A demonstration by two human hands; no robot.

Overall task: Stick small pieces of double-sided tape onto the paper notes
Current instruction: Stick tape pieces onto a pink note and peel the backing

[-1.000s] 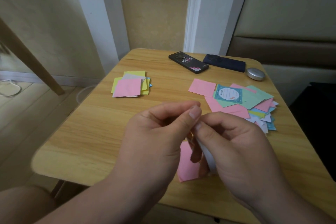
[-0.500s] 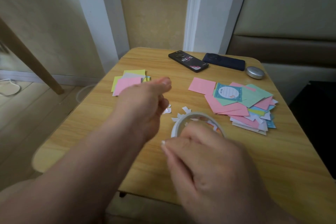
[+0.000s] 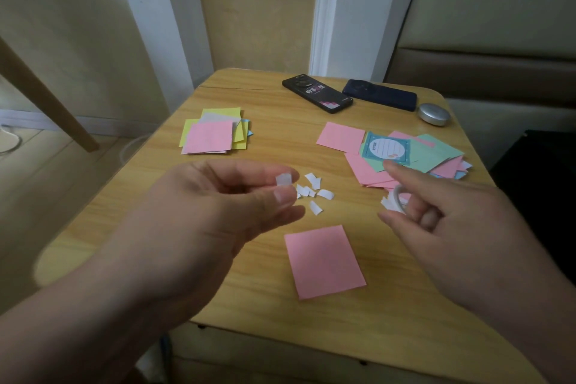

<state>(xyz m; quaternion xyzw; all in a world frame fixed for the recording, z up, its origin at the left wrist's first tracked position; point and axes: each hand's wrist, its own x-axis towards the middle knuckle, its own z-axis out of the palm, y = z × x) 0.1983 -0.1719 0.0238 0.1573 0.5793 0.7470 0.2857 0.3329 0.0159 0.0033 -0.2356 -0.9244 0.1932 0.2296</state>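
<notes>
My left hand (image 3: 218, 206) hovers over the table's middle and pinches a small white piece of tape (image 3: 283, 179) between thumb and fingertips. To its right, my right hand (image 3: 436, 212) holds the white tape roll (image 3: 394, 198) in its curled fingers, index finger pointing out. A single pink note (image 3: 324, 260) lies flat on the wooden table (image 3: 255, 305) between and below both hands. Several white backing scraps (image 3: 313, 193) lie scattered just above that note.
A stack of pink and yellow notes (image 3: 213, 135) lies at the left. A spread pile of pink, green and blue notes (image 3: 396, 153) lies at the right. Two phones (image 3: 316, 93) (image 3: 378, 94) and a silver oval case (image 3: 434, 114) sit at the far edge.
The hands have parted from each other. My left hand came back toward the middle holding a tape piece; my right hand carried the roll to the right, uncovering the pink note.
</notes>
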